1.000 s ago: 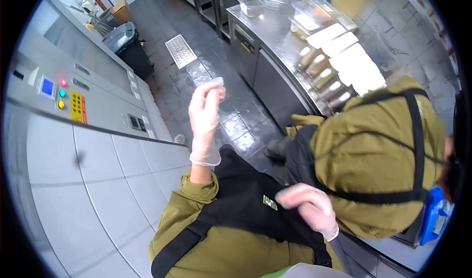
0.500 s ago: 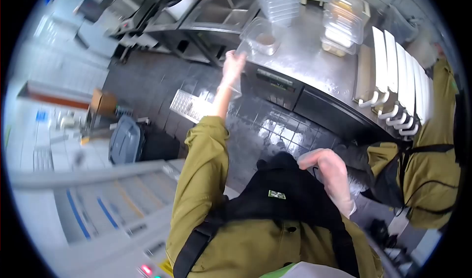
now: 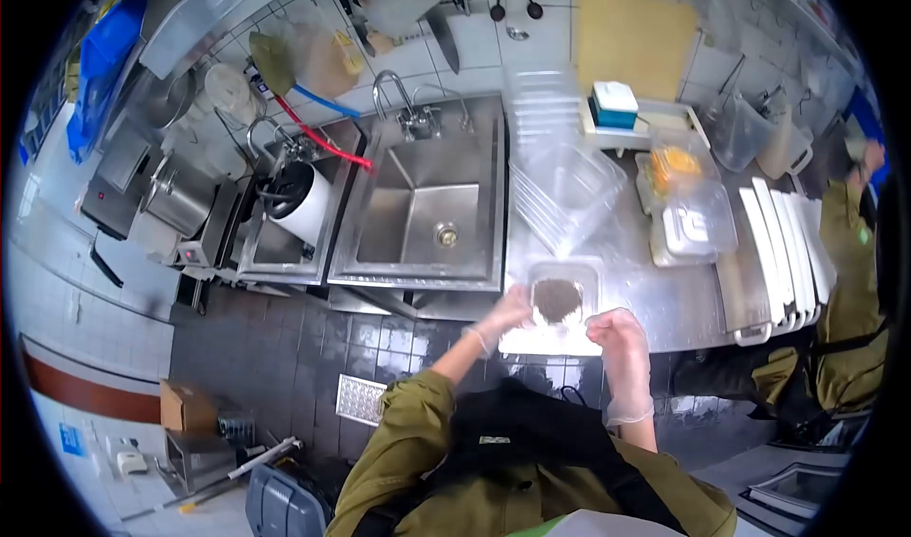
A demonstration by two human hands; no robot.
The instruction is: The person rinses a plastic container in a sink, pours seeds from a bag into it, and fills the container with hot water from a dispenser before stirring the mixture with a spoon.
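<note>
Right hand (image 3: 619,333), clear-gloved, has come up to the grey steel counter (image 3: 655,311), fingers curled, contents unclear | left hand (image 3: 513,310) beside clear square plastic tub (image 3: 593,286), mid-frame; blurred, grip uncertain | I'd fear a one-sided nudge spilling its brown contents (image 3: 556,300).

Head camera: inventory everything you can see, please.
Counter: one, steel, centre right.
Tub: one, clear, brown contents inside, counter front edge.
Container stack: several, clear, behind the tub.
Filled boxes: at least two, clear, right of the stack.
Box: one, teal and white, counter back.
Handled boards: several, white, counter's right end.
Large board: one, yellow, behind counter.
Sinks: two, steel, left of counter.
Hose: one, red, by the sinks.
Knife: one, grey, above sinks.
Pot: one, steel, far left.
Carton: one, brown, lower left.
Bin: one, grey, bottom left.
Grate: one, pale, floor.
Co-worker: one, olive clothing, right edge.
Left hand: one, gloved, beside tub, contact unclear.
Right hand: one, gloved, front right of tub.
</note>
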